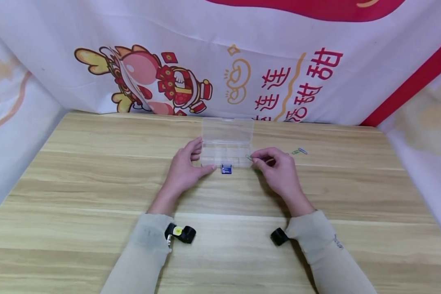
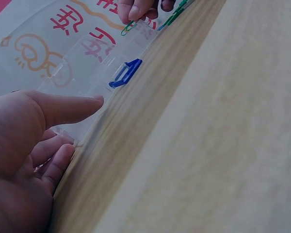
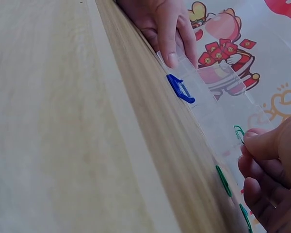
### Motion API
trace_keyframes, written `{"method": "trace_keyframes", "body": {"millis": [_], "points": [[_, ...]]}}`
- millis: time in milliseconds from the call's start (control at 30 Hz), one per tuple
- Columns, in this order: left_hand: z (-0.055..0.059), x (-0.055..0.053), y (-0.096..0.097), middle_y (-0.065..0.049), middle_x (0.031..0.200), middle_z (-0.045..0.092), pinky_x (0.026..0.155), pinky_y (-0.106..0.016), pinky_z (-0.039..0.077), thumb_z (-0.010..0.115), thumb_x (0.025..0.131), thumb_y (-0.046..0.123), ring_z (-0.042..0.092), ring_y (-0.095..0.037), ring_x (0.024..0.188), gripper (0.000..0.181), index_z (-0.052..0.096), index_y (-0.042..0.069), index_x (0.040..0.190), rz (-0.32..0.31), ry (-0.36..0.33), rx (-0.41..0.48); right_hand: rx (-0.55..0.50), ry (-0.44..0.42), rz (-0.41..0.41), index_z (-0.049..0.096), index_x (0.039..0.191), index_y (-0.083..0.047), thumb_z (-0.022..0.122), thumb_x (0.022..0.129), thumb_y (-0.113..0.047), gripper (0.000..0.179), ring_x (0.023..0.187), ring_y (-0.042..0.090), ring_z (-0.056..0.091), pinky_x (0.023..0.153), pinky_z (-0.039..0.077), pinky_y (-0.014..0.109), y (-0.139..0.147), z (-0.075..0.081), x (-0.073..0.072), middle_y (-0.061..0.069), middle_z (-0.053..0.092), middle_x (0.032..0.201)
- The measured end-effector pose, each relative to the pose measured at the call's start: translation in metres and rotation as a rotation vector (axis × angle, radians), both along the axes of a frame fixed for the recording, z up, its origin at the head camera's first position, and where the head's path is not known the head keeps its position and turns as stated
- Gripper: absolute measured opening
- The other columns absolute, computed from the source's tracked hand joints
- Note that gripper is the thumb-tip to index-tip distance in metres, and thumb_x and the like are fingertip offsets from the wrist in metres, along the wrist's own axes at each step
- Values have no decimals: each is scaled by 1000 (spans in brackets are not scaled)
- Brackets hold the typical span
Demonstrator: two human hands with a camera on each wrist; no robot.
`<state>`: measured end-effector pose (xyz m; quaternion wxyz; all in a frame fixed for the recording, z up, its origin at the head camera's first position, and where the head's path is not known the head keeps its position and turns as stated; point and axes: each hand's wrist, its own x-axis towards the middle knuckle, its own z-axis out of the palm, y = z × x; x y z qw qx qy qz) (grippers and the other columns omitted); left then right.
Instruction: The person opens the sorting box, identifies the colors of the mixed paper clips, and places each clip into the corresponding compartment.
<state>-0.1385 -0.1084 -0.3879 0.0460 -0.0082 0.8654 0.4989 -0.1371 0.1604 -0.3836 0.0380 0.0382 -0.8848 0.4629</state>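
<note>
A clear plastic compartment box point(image 1: 226, 154) lies on the table with its lid point(image 1: 228, 130) raised at the back. Its blue latch point(image 1: 226, 169) hangs at the front edge. My left hand point(image 1: 185, 167) grips the box's left end, thumb along the front edge and fingers at the left side. My right hand point(image 1: 277, 167) pinches a green paper clip point(image 3: 239, 133) between thumb and forefinger, over the right-end compartments. In the right wrist view, more green paper clips point(image 3: 223, 180) lie on the table beneath that hand.
To the right of my right hand lie a green paper clip point(image 1: 295, 152) and a blue paper clip point(image 1: 303, 150). A printed cloth point(image 1: 150, 24) hangs behind the wooden table point(image 1: 220, 253), and more cloth borders both sides.
</note>
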Motion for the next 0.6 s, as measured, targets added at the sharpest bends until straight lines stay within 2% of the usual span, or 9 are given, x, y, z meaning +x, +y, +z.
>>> {"method": "trace_keyframes", "body": {"millis": [433,600], "points": [[0,0,1,-11,155,59,120,-48,49,91,88,24,58,-33,136,94,39,20,167,0,-11,-9,12,6,-15,81,110,-11,76,102,-18,11,100,23,68,88,56,35,1,0,1,7,78,110],[0,0,1,-11,156,59,120,-48,49,90,89,23,59,-33,136,94,40,20,167,-2,-12,-2,-5,-20,-41,80,111,-14,76,102,-19,11,101,22,66,89,55,35,7,-1,2,6,76,112]]}}
